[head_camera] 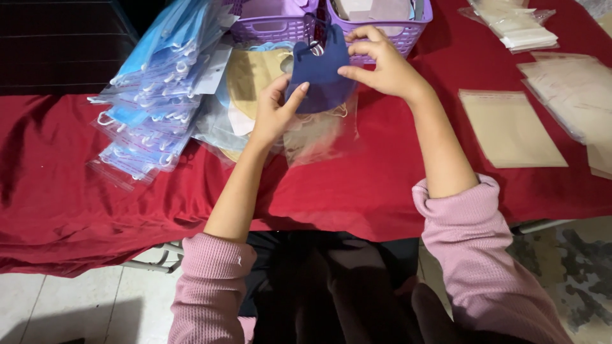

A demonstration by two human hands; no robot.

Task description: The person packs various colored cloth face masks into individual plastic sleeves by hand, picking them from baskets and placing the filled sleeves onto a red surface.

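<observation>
Two hands hold one dark blue fabric mask [320,73] above the far middle of the red-draped worktop [357,191], just in front of the purple baskets [382,28]. The left hand [275,114] pinches its lower edge, fingers closed on the cloth; the right hand [380,64] clamps its upper right side. It looks light, soft and floppy, not fragile, so holding it by the edges should keep it spread. Bagged light-blue masks [156,95] pile toward the left; flat clear bags [510,127] lie toward the right edge.
</observation>
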